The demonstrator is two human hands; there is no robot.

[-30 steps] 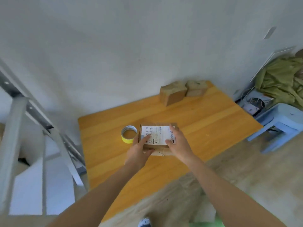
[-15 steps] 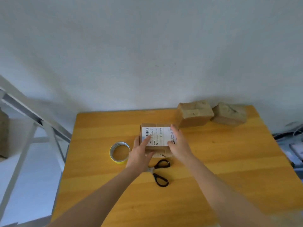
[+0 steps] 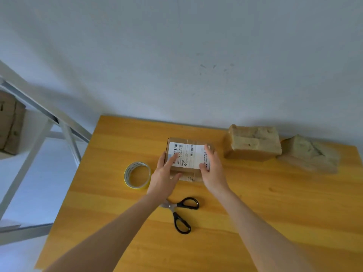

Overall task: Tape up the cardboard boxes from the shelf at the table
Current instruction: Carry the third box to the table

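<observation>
One wooden table (image 3: pixel 265 222) fills the lower two-thirds of the frame, orange-yellow, its far edge against a pale wall (image 3: pixel 176 55). At the left edge of the frame, a grey metal shelf frame (image 3: pixel 49 118) slants down; brown cardboard boxes on the shelf (image 3: pixel 10 124) show at far left.

Upper right of the table: two taped boxes, the larger one (image 3: pixel 253 142) left of the smaller, crumpled one (image 3: pixel 308 154), close together near the wall; cannot tell whether they touch.

Centre of the frame: a small cardboard box (image 3: pixel 188 156) with a white shipping label (image 3: pixel 189 154) facing up, resting on the table or just above it; cannot tell which. Left hand (image 3: pixel 164 176) grips its left side, thumb along the left edge, index finger laid across the label, fingers spread. Right hand (image 3: pixel 211 169) holds the right side, fingers together over the label's right edge, thumb on the near corner.

Just left of the box: a roll of tape (image 3: pixel 137 174), yellowish, lying flat, close to the left hand.

Below centre: black-handled scissors (image 3: pixel 180 213), handles apart, blades partly hidden under the left forearm.
</observation>
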